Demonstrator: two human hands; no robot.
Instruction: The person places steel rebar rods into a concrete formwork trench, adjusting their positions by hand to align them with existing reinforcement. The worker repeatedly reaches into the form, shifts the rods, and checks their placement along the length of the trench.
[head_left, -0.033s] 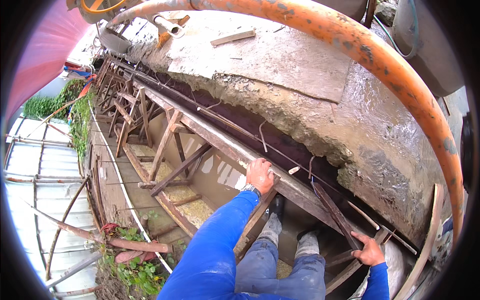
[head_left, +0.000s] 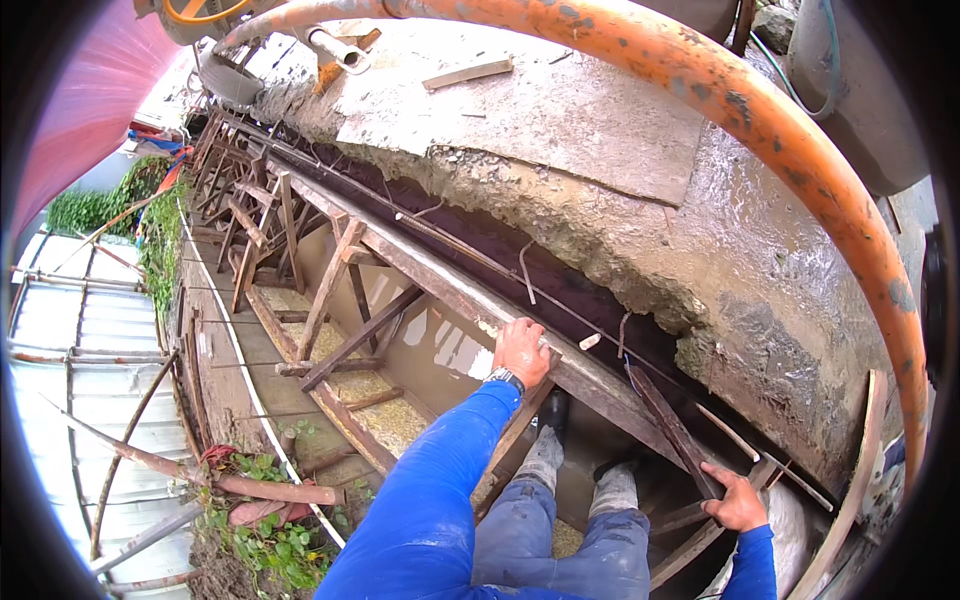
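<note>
My left hand [head_left: 521,352] is closed over the top edge of a long, muddy wooden formwork board [head_left: 455,287] that runs diagonally along the trench; a watch sits on that wrist. On the right, my right hand [head_left: 738,500] grips the lower end of a short dark wooden plank [head_left: 668,425] between thumb and fingers. That plank slants across the formwork's top, its far end near the rebar. My legs [head_left: 560,520], in muddy jeans and dark boots, stand between the timbers just below my hands, in muddy water.
A thick orange hose [head_left: 740,100] arches over the far side and down the right. Beyond the board lies a dark gap with bent rebar [head_left: 526,270] and a broken concrete edge [head_left: 600,240]. Slanted wooden braces [head_left: 333,290] line the left, above corrugated sheets [head_left: 110,400] and plants.
</note>
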